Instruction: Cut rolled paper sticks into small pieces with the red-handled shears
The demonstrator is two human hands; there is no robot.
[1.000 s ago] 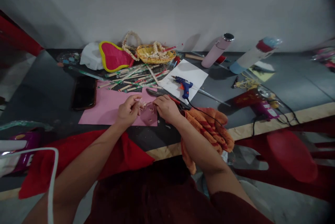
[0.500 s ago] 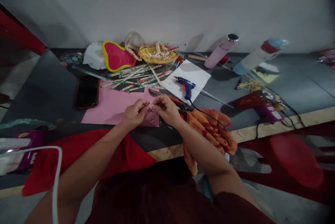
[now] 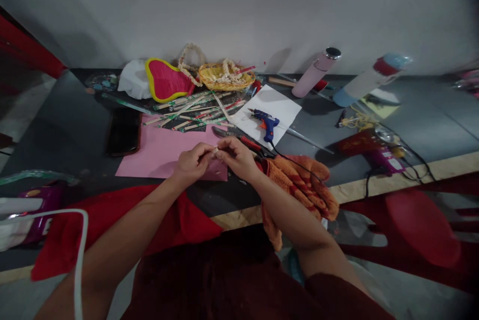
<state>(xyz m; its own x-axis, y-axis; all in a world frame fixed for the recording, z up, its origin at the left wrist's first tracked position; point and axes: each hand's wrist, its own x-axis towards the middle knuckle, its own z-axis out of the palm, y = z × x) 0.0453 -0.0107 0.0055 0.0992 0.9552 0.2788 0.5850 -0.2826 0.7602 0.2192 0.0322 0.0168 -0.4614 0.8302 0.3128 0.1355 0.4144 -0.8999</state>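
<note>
My left hand point(image 3: 192, 161) and my right hand point(image 3: 236, 157) meet above the right side of a pink sheet point(image 3: 149, 158). Both are closed, fingertips pinching one small pale piece point(image 3: 214, 151) between them; its kind is too small to make out. Just beyond my right hand lie pruning shears point(image 3: 249, 143) with red handles. A blue glue gun point(image 3: 267, 124) rests on a white sheet point(image 3: 286, 105) farther right. Behind the pink sheet, several wrapped chopsticks point(image 3: 194, 110) lie in a loose heap.
A phone point(image 3: 124, 132) lies left of the pink sheet. An orange towel point(image 3: 299, 180) hangs over the table's front edge, and red cloth point(image 3: 157, 215) lies by my left forearm. At the back stand a yellow basket point(image 3: 213, 78), a pink flask point(image 3: 316, 73) and a larger bottle point(image 3: 368, 80).
The small pale piece has turned slightly between my fingertips and shows less of itself. My hands stay in nearly the same place; nothing else on the table has moved.
</note>
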